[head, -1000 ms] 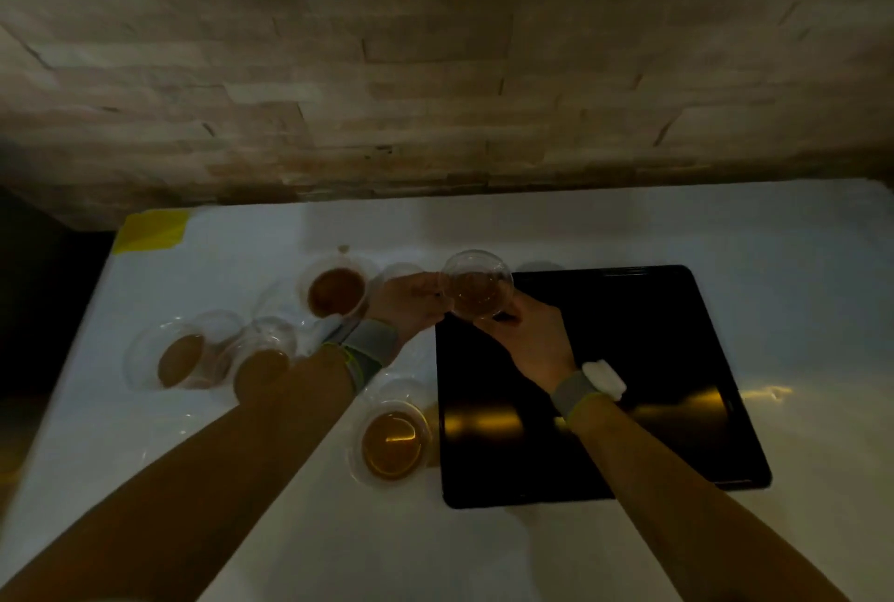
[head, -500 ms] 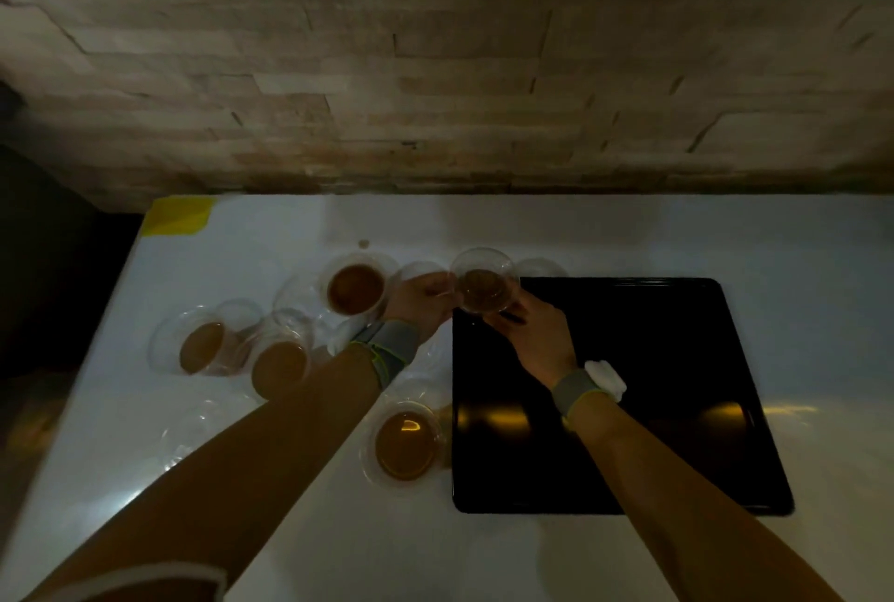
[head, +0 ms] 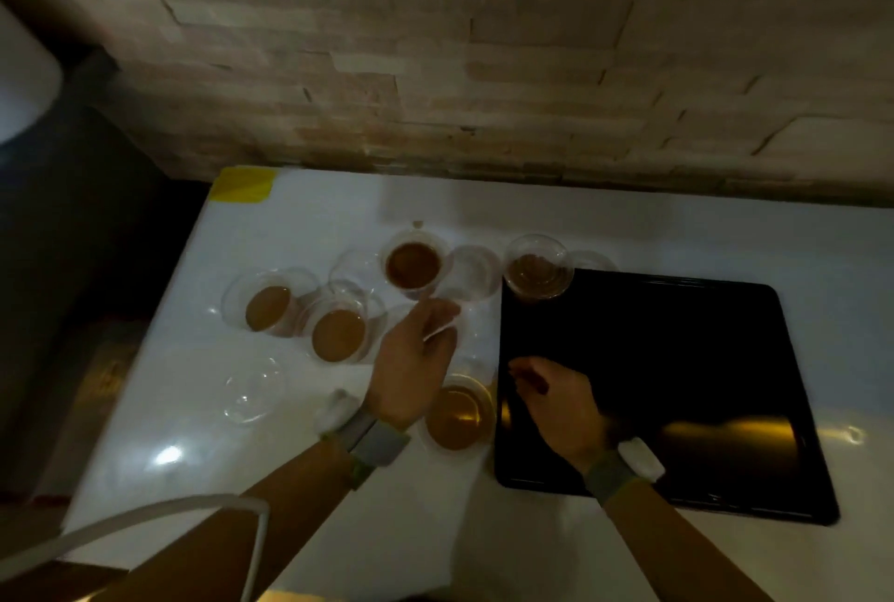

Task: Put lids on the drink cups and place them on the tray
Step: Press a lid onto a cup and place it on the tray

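Observation:
A lidded cup (head: 537,270) of brown drink stands on the far left corner of the black tray (head: 677,359). Several open cups of brown drink stand on the white table left of the tray: one at the back (head: 413,265), two at the left (head: 267,309) (head: 338,335), one near me (head: 459,417). My left hand (head: 416,354) hovers between them, its fingers pinching the pale rim of a clear lid (head: 438,333), though this is blurred. My right hand (head: 556,400) hangs over the tray's left edge, fingers loosely curled, holding nothing.
Loose clear lids lie on the table at the back (head: 471,272) and at the front left (head: 251,388). A brick wall (head: 484,69) runs behind the table. Yellow tape (head: 244,184) marks the far left corner. A white cable (head: 145,514) crosses the near edge.
Both hands have let go of the lidded cup, which now stands on the tray's far left corner. They have drawn back toward me, the left one to the lids.

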`<state>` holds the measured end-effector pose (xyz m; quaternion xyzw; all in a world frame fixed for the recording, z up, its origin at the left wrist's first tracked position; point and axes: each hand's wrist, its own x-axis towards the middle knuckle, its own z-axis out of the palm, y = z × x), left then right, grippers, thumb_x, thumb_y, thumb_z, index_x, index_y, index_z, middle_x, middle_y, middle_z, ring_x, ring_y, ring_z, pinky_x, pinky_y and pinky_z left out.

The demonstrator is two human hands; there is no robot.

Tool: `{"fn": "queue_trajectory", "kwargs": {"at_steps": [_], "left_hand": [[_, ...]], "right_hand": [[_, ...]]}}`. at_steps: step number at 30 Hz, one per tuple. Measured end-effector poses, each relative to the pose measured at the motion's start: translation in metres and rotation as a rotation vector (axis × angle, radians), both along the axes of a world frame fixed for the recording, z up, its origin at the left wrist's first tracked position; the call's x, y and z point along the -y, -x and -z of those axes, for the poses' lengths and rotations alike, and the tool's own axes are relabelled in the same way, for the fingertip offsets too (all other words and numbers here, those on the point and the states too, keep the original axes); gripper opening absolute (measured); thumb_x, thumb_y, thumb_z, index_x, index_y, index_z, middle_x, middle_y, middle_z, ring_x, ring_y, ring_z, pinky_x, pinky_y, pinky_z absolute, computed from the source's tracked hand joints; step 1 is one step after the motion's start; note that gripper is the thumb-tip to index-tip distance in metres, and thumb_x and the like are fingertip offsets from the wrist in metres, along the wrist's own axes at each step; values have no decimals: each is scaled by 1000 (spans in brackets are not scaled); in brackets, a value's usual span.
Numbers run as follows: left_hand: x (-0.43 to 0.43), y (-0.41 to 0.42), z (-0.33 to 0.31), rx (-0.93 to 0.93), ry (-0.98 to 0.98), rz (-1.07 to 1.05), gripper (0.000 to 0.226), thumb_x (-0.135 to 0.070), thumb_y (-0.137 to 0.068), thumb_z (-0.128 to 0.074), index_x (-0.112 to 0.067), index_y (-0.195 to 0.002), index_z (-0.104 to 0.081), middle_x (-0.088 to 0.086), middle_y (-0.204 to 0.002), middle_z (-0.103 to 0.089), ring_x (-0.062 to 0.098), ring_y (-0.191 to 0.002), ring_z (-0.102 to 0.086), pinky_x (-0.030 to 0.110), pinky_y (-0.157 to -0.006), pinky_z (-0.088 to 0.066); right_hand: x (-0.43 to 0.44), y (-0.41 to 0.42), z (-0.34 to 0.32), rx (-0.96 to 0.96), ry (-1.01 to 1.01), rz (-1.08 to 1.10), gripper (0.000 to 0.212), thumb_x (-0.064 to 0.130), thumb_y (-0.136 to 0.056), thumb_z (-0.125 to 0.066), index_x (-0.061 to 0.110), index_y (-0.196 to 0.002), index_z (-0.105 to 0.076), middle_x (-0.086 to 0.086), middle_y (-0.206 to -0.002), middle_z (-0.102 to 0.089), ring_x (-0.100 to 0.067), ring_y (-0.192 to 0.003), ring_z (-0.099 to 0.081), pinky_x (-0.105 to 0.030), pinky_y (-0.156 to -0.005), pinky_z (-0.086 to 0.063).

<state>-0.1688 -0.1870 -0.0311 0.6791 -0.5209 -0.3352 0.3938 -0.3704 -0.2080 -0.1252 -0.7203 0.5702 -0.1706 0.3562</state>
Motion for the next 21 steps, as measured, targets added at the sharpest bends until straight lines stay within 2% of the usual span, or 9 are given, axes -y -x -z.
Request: {"fn": "queue_trajectory", "kwargs": {"at_steps": [1,4,6,8,10,13,16,18,21], "left_hand": [[-16,-7,3,4,12,18,23,-4,-91,-58,-12,-112,-61,-1,-114,-66,11,-108,-62,22,-93,-50],[-62,-23,22,51,-65,-5,36,-1,-91,-54,-23,-119,-56,-6,-124,-61,6,-117,-56,12,-97,-43],[-85,-30,38,8,-195,-4,49,-1,-90,-55,-32,-128,-48,-5,-136,-53,6,-126,-48,21,-106,-39],[-97,-30,50,-88,-322,40,64,-3,-87,-62,-39,-134,-37,-8,-145,-43,7,-132,-41,31,-111,-36],[-107,-33,59,-96,-377,73,76,-10,-83,-69,-39,-141,-29,-9,-149,-37,7,-133,-38,29,-110,-35],[-112,-35,64,-124,-359,92,86,-21,-77,-77,-35,-145,-27,-12,-148,-38,5,-130,-40,20,-105,-35],[-116,-39,66,-134,-312,68,90,-24,-70,-83,-31,-144,-31,-13,-142,-43,3,-127,-43,25,-104,-41],[-120,-44,65,-139,-288,52,86,-24,-67,-84,-39,-137,-36,-22,-134,-46,-6,-121,-45,16,-98,-42],[-125,-52,63,-162,-282,34,81,-25,-67,-82,-50,-127,-35,-29,-119,-49,-15,-109,-49,4,-84,-42]], "right_hand": [[-7,-2,2,-19,-8,-76,21,10,-93,-64,17,-112,-71,-4,-110,-74,-19,-101,-67,-17,-91,-42],[-24,-11,3,-15,-48,-215,23,16,-93,-64,23,-114,-70,8,-109,-70,0,-99,-58,3,-90,-31],[-33,-19,1,7,-78,-262,18,23,-92,-65,32,-107,-68,21,-100,-62,16,-90,-52,8,-83,-30],[-38,-21,0,42,-107,-256,23,25,-91,-68,43,-104,-62,26,-97,-59,24,-93,-52,7,-81,-32],[-43,-27,-4,75,-118,-239,36,19,-88,-72,49,-99,-57,28,-94,-60,23,-95,-54,4,-80,-37],[-48,-32,-5,105,-125,-230,46,9,-84,-74,48,-100,-58,29,-92,-60,20,-90,-57,3,-77,-40],[-55,-42,-5,111,-154,-205,37,7,-83,-75,30,-111,-67,14,-103,-67,6,-94,-61,-6,-83,-44],[-59,-52,-3,83,-148,-223,30,10,-86,-72,22,-113,-70,4,-107,-70,-8,-99,-63,-16,-87,-47],[-60,-67,-8,69,-118,-318,25,16,-91,-66,22,-115,-70,5,-113,-70,-10,-105,-61,-13,-91,-43]]}}
